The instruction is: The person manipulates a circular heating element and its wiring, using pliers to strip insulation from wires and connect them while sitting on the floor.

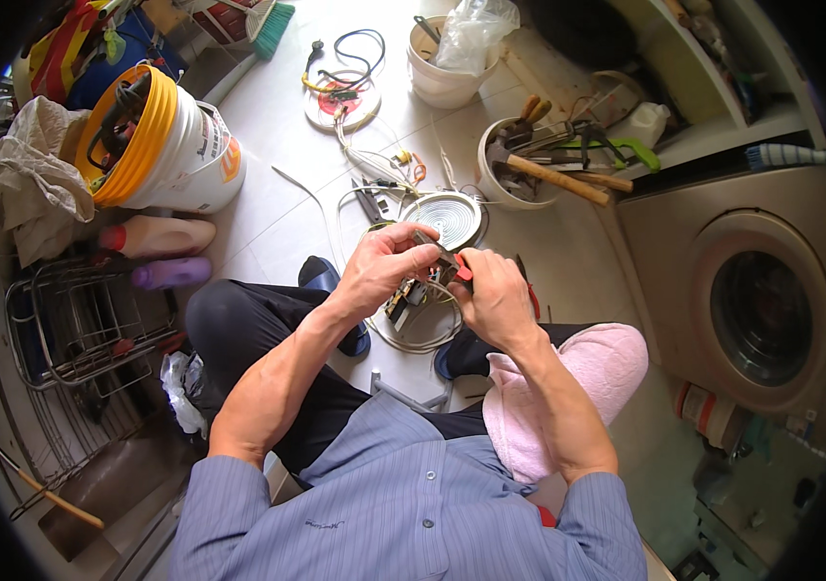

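Observation:
Both my hands meet over the floor between my knees. My left hand (389, 266) is closed, thumb and fingers pinching a small dark grey piece (431, 244). My right hand (497, 295) is wrapped round a red-handled tool (464, 268), which looks like pliers; its jaws are hard to make out against the dark piece. Just below lies an opened dark electrical part (399, 308) with a loop of pale cable (422, 346). Beyond my hands rests a round plate with concentric rings (447, 217). Dark-handled pliers (367, 201) lie to its left.
Farther off, a white disc (343, 104) carries a red centre and a plugged cord. White buckets (445, 85) and a tool bucket (519, 190) with a hammer (558, 180) stand right of it. A yellow-rimmed bucket (180, 160) is left, a washing machine (666, 261) right.

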The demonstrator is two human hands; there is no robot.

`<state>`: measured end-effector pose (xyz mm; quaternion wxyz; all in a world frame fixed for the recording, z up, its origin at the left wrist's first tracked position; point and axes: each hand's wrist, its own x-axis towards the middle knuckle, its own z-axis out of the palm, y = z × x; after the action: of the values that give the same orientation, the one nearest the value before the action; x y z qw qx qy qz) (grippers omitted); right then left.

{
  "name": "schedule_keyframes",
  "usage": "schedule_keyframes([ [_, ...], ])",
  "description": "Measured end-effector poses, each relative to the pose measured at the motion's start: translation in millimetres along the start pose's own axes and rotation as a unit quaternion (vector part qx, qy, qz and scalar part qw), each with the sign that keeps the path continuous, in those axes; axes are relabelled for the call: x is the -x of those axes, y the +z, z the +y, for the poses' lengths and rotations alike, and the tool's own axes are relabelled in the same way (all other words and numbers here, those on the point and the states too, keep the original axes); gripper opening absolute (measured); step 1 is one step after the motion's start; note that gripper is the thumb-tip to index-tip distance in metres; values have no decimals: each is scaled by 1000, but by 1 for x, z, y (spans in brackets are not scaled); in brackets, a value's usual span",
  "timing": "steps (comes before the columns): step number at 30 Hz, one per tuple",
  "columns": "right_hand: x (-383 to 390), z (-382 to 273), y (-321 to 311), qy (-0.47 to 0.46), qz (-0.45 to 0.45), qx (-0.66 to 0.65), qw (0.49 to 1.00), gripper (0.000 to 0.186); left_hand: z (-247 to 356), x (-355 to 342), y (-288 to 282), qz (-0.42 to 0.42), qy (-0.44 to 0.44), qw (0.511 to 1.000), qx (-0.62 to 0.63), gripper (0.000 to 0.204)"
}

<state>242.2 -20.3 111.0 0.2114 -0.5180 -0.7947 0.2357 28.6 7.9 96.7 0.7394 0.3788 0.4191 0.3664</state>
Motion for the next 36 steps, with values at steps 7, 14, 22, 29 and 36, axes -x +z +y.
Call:
schedule_keyframes([
  [7,9,17,7,30,55,-8,998,36,0,14,9,-28,56,998,31,32],
  [14,4,21,6,-12,89,50,995,23,3,17,10,-28,63,997,39,32],
  [22,1,28,10,12,64,67,996,22,-6,11,5,-13,41,999,30,35],
  [29,5,28,9,90,-1,24,996,22,-7,12,-1,41,15,999,-21,32],
  [36,4,32,9,42,-31,109,993,27,-10,12,-2,64,-13,996,-58,28],
])
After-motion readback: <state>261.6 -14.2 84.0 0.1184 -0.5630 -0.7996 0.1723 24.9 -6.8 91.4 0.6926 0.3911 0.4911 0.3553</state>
